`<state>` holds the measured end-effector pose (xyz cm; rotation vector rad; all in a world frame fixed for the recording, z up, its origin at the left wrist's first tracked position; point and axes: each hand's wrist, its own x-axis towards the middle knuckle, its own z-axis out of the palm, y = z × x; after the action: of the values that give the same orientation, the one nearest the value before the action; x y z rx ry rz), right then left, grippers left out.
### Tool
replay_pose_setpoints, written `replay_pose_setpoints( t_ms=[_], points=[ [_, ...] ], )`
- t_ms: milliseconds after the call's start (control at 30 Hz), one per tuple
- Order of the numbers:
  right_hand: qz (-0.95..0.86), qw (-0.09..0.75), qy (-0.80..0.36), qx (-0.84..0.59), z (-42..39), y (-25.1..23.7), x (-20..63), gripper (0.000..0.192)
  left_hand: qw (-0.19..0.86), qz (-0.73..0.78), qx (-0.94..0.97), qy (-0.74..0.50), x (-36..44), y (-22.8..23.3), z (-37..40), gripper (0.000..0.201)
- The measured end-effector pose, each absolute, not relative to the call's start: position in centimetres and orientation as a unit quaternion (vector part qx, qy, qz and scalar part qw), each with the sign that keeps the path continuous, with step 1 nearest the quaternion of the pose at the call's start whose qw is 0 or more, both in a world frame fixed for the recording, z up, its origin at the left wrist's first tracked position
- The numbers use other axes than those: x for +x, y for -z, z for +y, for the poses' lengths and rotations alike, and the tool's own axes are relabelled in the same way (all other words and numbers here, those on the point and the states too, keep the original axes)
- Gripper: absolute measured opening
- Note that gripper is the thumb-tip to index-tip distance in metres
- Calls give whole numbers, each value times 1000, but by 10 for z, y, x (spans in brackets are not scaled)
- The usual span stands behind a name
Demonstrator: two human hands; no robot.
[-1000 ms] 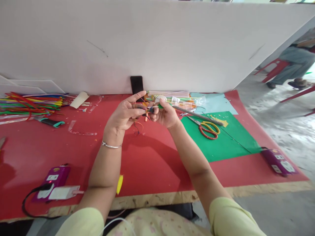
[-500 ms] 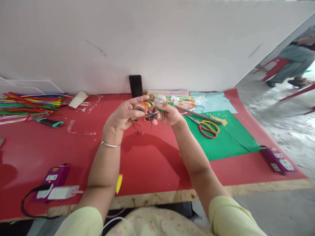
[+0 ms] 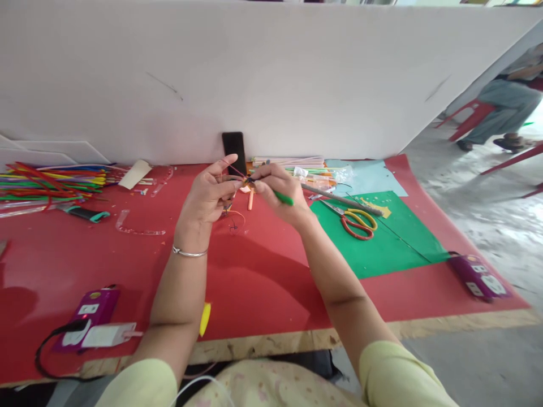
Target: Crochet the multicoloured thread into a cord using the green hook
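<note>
- Nearest us, at 7 o'clock on the red table [image 3: 263,282], we note a purple power strip [image 3: 91,311] with a white charger [image 3: 108,334] plugged in; a second purple strip [image 3: 477,277] lies at 4 o'clock.
- At centre, our left hand [image 3: 210,195] is closed in a pinch on a small bundle of thin wires [image 3: 235,212]; loose orange and dark strands hang below it, near the table top but apart from the hand's palm.
- Our right hand [image 3: 278,189] is closed in a pen grip around a green-handled tool [image 3: 283,198], its tip meeting the wires at the left fingertips.
- We judge the work to be mid-way: the wire ends are brought together and the tool is applied, yet the strands below hang free, so joining or trimming appears unfinished. The detail at the tip is too small to tell.
- At 2 o'clock, scissors [image 3: 356,220] lie on a green sheet [image 3: 394,249], untouched.
- At 10 o'clock lies a pile of coloured sticks [image 3: 51,181].
- Farthest, at 12 o'clock, a black phone [image 3: 234,148] leans upright against the white board [image 3: 271,79].
</note>
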<state>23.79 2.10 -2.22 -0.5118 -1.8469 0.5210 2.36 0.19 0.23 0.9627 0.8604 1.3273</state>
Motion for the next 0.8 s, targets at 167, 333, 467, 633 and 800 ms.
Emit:
replay_pose_setpoints(
  t_ms=[167,333,467,633,800],
  points=[
    [-794,564,-91,-206,28,45,227,41,652,344,355,-575,31,0,6,62],
    [-810,556,-98,-162,37,51,233,42,706,320,366,-515,21,-3,7,65],
    [-837,518,-93,-149,39,41,240,31,654,368,399,-527,16,-7,4,66],
    [-864,462,-106,-169,30,25,247,29,561,412,446,-562,15,-6,0,66],
    [-808,481,-291,-177,22,15,253,40,577,391,466,-545,9,-3,1,58]
  ],
)
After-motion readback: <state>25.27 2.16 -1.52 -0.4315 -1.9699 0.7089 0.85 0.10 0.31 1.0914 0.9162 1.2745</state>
